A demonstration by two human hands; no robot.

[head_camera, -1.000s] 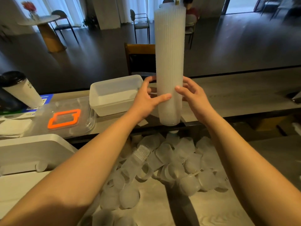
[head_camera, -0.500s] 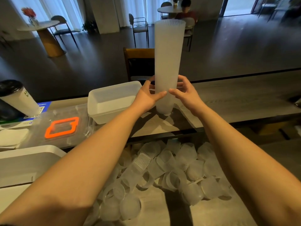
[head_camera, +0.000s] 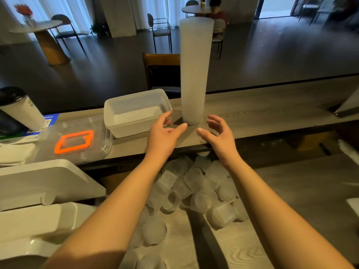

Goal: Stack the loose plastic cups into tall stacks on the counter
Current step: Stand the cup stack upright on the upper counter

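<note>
While both hands are hovering open at its base, the tall stack of cups point(head_camera: 194, 74) is standing upright on the counter point(head_camera: 262, 113).

Neither hand is touching the stack or holding anything: the left hand point(head_camera: 165, 133) is sitting just left of the base with fingers loosely spread and thumb pointing toward it, and the right hand point(head_camera: 217, 133) is mirroring it on the other side, fingers gently curved. A frosted plastic container point(head_camera: 136, 113) is lying just beside the stack on its left, and farther left an orange-rimmed lid point(head_camera: 74, 141) is resting on the same counter. Below the counter's near edge, loose cups point(head_camera: 194, 191) are lying heaped on a lower wooden surface, between the two forearms.
</note>
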